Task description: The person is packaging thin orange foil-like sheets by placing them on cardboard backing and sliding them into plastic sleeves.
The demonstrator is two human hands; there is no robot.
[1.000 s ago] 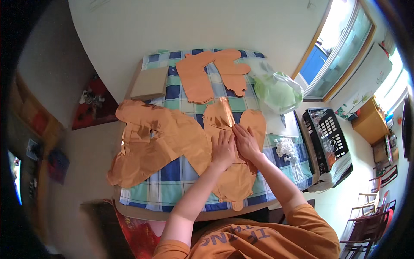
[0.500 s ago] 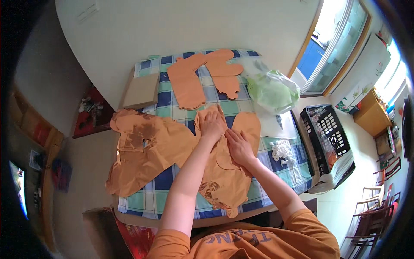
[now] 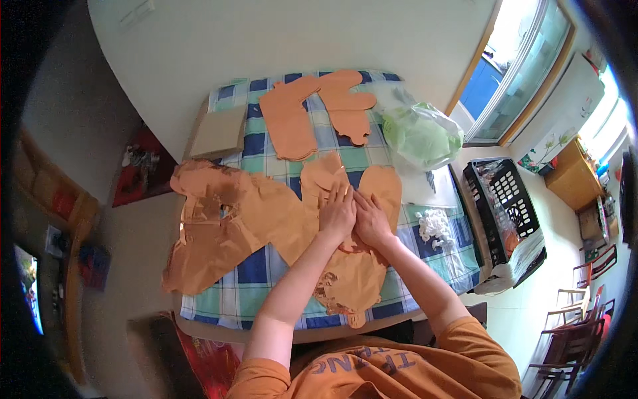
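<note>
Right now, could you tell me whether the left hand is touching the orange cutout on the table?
Touching. The head view shows the left hand lying flat on the orange cutout, fingers spread over it, beside the right hand.

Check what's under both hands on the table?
Both the left hand and right hand press flat on an orange cutout lying on the checked cloth. Anything beneath the palms is hidden.
</note>
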